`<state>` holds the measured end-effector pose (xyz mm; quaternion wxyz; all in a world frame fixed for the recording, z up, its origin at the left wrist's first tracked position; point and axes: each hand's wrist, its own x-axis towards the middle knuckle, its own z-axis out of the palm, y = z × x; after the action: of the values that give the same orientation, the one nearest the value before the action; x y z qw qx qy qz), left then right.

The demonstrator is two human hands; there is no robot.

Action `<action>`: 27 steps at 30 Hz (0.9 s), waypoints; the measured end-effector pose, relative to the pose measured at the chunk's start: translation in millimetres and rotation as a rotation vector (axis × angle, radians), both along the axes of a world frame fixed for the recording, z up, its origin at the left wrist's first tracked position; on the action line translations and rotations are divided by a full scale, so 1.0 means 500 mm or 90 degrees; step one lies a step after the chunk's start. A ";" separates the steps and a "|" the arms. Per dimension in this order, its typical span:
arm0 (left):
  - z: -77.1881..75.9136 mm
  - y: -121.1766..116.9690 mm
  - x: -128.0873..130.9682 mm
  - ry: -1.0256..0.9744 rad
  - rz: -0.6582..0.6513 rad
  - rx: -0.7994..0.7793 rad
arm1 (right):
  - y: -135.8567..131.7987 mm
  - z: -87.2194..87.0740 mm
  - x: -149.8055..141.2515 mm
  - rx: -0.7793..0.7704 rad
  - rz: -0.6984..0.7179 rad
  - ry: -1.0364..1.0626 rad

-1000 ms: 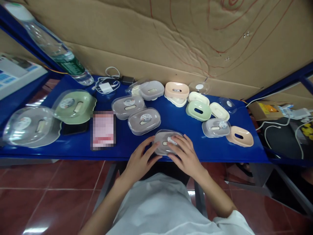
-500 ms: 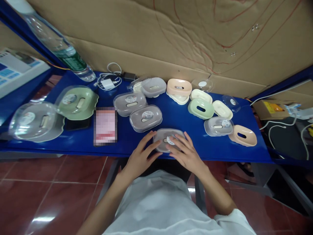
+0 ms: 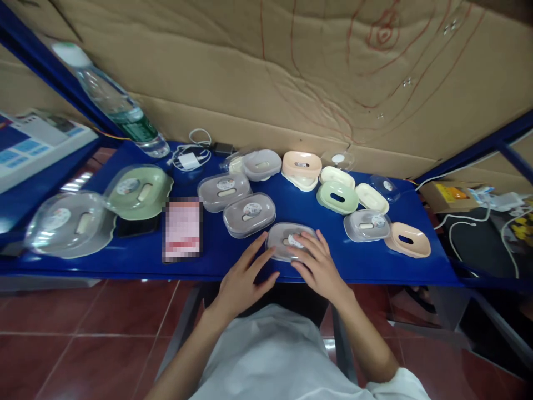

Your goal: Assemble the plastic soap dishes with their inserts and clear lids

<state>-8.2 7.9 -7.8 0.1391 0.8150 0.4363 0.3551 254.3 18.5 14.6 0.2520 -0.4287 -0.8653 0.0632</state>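
Observation:
A grey soap box (image 3: 278, 238) with a clear lid and a round white sticker lies near the table's front edge. My right hand (image 3: 318, 261) rests over its right part, fingers spread across the lid and thumb near the front rim. Beside the left end is my left hand (image 3: 245, 278), fingers apart and nothing in it; whether a fingertip touches the lid I cannot tell. Just behind lies another lidded grey soap box (image 3: 245, 218), with a further grey one (image 3: 212, 191) beyond it.
On the blue table (image 3: 300, 214), a green lidded box (image 3: 156, 191), a large grey box (image 3: 70, 222) and a blurred-screen phone (image 3: 182, 230) lie left. A green soap dish (image 3: 347, 199) and peach soap dish (image 3: 416, 239) lie right. A water bottle (image 3: 120, 111) and charger (image 3: 189, 161) are behind.
My left thumb has moved away from the box's front edge, and the left hand has drawn back slightly. My right hand stays over the lid. The view has tilted up a little.

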 end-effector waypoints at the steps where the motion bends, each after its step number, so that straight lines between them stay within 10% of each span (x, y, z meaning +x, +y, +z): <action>1: 0.000 -0.001 0.000 0.004 0.001 0.001 | 0.012 0.003 0.001 0.005 -0.031 -0.003; 8: -0.006 0.000 0.005 0.011 0.004 0.031 | 0.129 0.081 -0.009 0.043 -0.235 -0.029; 14: -0.010 0.000 0.012 -0.008 0.020 0.052 | 0.269 0.151 -0.050 -0.123 -0.278 -0.201; 20: -0.015 -0.002 0.011 -0.028 0.036 0.049 | 0.419 0.155 -0.051 -0.209 -0.356 -0.290; 27: -0.024 -0.002 0.015 -0.035 0.051 0.049 | 0.448 0.149 -0.037 -0.239 -0.276 -0.322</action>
<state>-0.9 6.9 -19.8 0.1053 0.7916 0.4508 0.3989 235.8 242.4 88.9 -0.0450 -0.6428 -0.7625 0.0582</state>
